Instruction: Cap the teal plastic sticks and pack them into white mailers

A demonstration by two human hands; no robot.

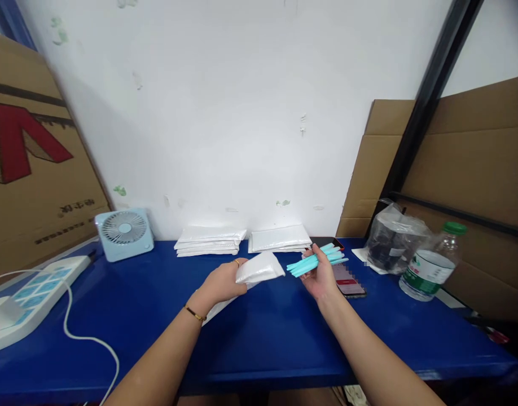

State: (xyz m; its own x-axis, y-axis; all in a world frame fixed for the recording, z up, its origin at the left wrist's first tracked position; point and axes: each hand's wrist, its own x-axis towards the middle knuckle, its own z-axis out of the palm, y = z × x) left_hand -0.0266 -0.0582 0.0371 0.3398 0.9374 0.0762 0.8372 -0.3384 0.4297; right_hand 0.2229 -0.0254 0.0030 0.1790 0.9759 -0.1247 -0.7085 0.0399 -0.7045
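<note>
Head: phone (351, 285) part-hid bhd R hand (321, 276); fan (124, 230) L, bottle (428, 273) R.

The packet (259, 267) I hold looks like glossy plastic film; my sticks (316, 261), smooth plastic. I see a smooth, faintly shiny table (271, 324), a matt cardboard box (68, 180), a clear plastic bottle (429, 270) and a smooth plastic fan (124, 233).

The left hand (222, 283) gripped a white packet (261, 268); the right hand (321, 276) held blue sticks (316, 261) near a phone (349, 280). Two packet stacks (210, 241) lay by the wall (242, 124), between a fan (124, 233) and a bottle (429, 265).
</note>
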